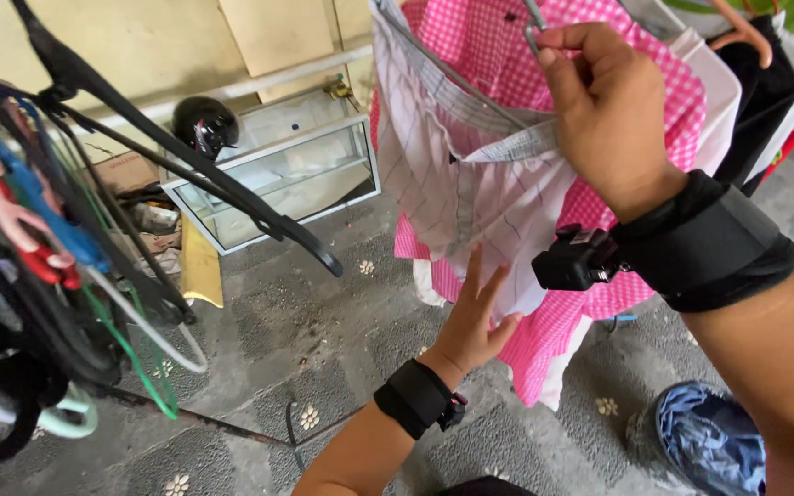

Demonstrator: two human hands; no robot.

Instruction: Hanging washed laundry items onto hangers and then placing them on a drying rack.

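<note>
- The right hand (608, 115) is pinching the waistband of the pale checked shorts (470, 174) together with the hook of a grey wire hanger (533, 26), fingers curled tight round both, high at the top of the view in front of a pink gingham garment (599, 303).
- The left hand (472, 321) is reaching up beneath, fingers spread wide and holding nothing, its tips just touching the lower hem of the shorts.
- The shorts are sitting loosely on the hanger, as far as I can judge; if the right-hand pinch is slackening, the cloth is likely sliding off onto the gritty patterned floor (323, 340).
- The hook is small and half hidden by the fingers (hard to see how it is seated), so it could be catching on the gingham behind.
- The long black hanger (195, 165) is jutting in from the left, near the left forearm; a swing of the elbow could be knocking the whole bundle of hangers (39, 266) down.
- Counting: two hands, two black wrist straps, one pair of shorts, one gingham garment, one glass tank (277, 170), one black helmet (204, 124); the bundled hangers are too tangled to count.
</note>
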